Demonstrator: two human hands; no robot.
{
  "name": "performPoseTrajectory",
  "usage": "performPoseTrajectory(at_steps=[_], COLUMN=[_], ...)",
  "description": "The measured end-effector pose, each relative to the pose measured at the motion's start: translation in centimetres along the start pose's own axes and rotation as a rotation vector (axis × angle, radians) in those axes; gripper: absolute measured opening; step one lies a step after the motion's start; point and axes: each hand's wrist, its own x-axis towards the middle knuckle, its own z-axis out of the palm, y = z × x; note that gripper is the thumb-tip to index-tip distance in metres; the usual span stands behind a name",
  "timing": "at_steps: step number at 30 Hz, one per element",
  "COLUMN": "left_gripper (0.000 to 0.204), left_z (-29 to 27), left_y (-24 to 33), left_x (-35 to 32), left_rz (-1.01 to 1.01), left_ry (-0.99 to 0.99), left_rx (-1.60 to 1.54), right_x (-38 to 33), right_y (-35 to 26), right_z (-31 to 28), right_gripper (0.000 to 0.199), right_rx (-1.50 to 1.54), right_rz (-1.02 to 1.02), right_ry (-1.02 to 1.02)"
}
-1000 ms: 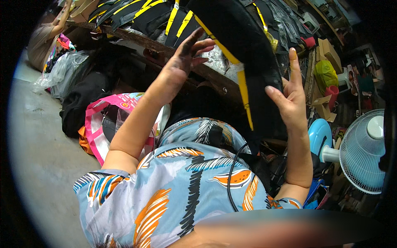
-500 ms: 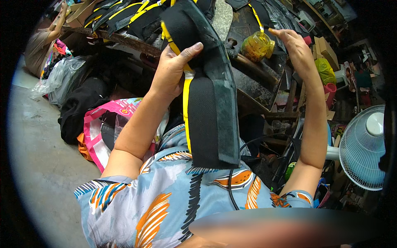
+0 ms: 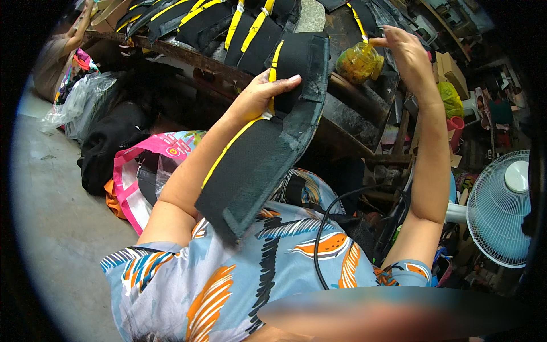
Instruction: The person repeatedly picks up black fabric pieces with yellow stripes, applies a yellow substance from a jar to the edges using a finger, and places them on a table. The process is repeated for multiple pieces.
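My left hand grips a long black fabric panel by its yellow-edged side, thumb on top. The panel hangs slantwise in front of my shirt, its lower end toward the left. A dark grey, smooth-looking band runs along its other side. My right hand is raised at the bench, fingers closed just above a clear jar with yellow-brown stuff in it. What those fingers pinch is too small to make out.
Several black pieces with yellow edging lie across the bench ahead. A white fan stands at right. A pink-and-white bag and black cloth are at left. Another person is at far left.
The panel has tilted, its lower end swinging left and its upper end dropping toward me. My left hand has shifted a little right; my right hand has risen slightly by the jar.
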Motion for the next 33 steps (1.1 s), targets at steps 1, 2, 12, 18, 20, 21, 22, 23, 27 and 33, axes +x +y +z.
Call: performPoseTrajectory(at_steps=[1, 2, 12, 18, 20, 21, 22, 23, 27, 33], left_gripper=[0.032, 0.032, 0.046, 0.050, 0.049, 0.047, 0.045, 0.044, 0.041, 0.037], left_z=[0.1, 0.0, 0.2, 1.1, 1.5, 1.6, 1.7, 1.8, 1.9, 1.7], left_y=[0.0, -0.1, 0.3, 0.6, 0.8, 0.8, 0.9, 1.0, 1.1, 1.0], left_x=[0.0, 0.1, -0.1, -1.2, -1.4, -1.5, -1.6, -1.6, -1.4, -0.9], left_rz=[-0.008, -0.013, -0.057, -0.029, -0.030, -0.045, -0.046, -0.071, -0.033, 0.023], left_ry=[-0.012, -0.023, -0.102, -0.125, -0.166, -0.162, -0.163, -0.154, -0.162, -0.117], left_rx=[0.010, 0.021, 0.114, 0.126, 0.097, 0.112, 0.123, 0.149, 0.175, 0.147], right_x=[-0.4, -0.8, -4.2, -7.4, -7.7, -7.7, -7.7, -7.7, -7.8, -8.3], right_y=[-0.1, -0.1, -5.0, -7.6, -7.7, -7.7, -7.7, -7.6, -7.2, -8.4], right_z=[-0.4, -0.5, -1.6, 0.4, 0.5, 0.5, 0.4, 0.4, 0.6, 0.8], right_gripper=[0.069, 0.068, 0.092, 0.096, 0.093, 0.093, 0.093, 0.093, 0.098, 0.098], right_rx=[-0.018, -0.024, 0.815, 0.840, 0.786, 0.774, 0.760, 0.744, 0.814, 0.967], right_rz=[0.034, 0.056, 0.105, 0.215, 0.184, 0.173, 0.173, 0.151, 0.237, 0.163], right_ry=[-0.077, -0.131, -0.065, -0.150, -0.124, -0.132, -0.137, -0.137, -0.223, -0.270])
